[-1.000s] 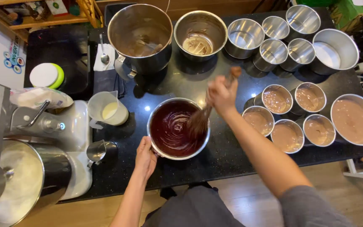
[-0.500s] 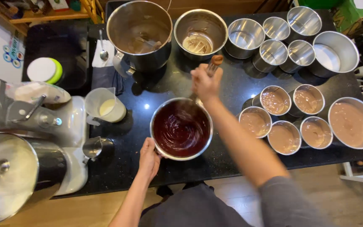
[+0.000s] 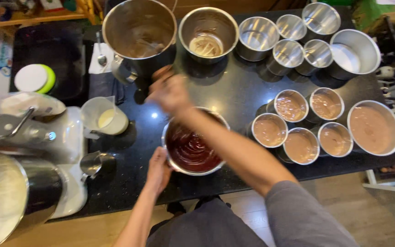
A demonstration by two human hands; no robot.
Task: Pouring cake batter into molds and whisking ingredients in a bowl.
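Steel bowl of dark chocolate mix [image 3: 193, 148] at front centre of black counter [image 3: 234, 98]. Left hand [image 3: 158, 170] cupped against bowl's near-left rim, fingers together. Right hand [image 3: 170, 91] blurred above far rim, closed in fist; what it grips, cannot tell. Filled brown tins [image 3: 300, 123] to right. Cream jug [image 3: 102, 118] to left.

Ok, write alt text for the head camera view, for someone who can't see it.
Seen from above, a person's left hand steadies a metal bowl of dark chocolate mixture on a black countertop while the blurred right hand hangs over its far rim. Right of it stand five tins of pale brown batter, with empty metal tins behind.
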